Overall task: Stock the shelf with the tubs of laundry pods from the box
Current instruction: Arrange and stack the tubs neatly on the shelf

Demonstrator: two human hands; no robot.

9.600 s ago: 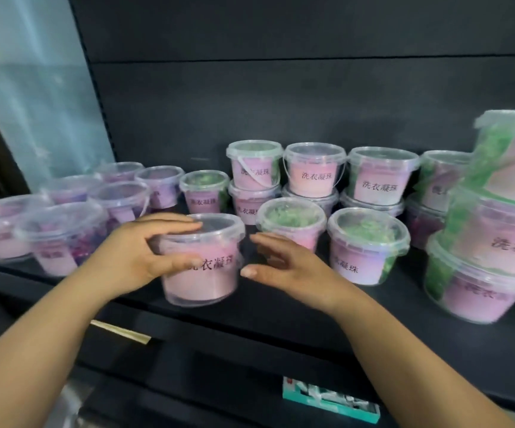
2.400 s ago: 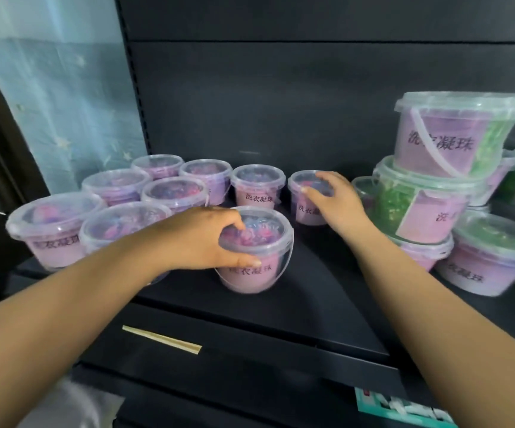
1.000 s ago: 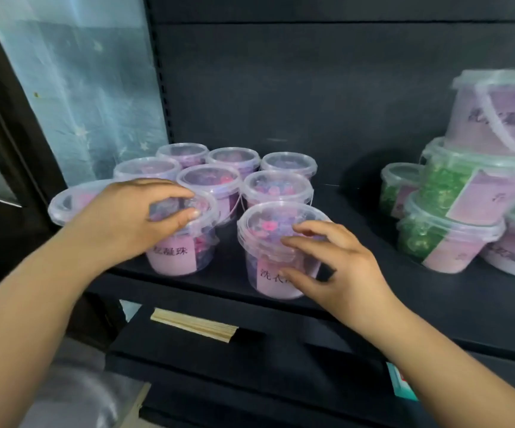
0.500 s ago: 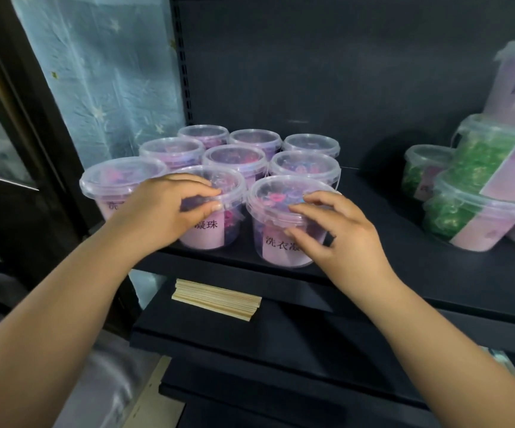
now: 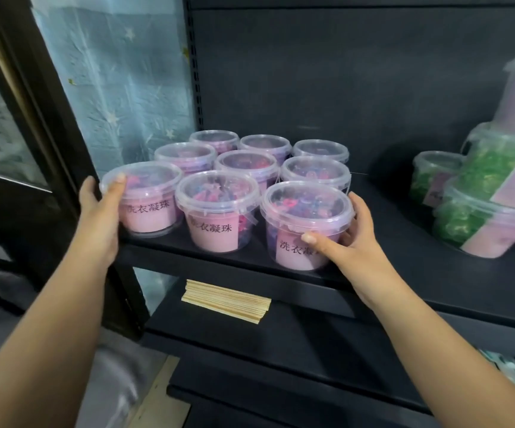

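left hand [image 5: 100,217] grasping near-left tub [image 5: 149,199] | right hand [image 5: 353,245] grasping near-right tub [image 5: 302,217] | both upright on shelf [image 5: 404,273]

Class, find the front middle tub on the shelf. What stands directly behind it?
Behind the front middle tub stands a second tub, then a third tub. Only their clear lids and rims show; their labels and bases are covered.
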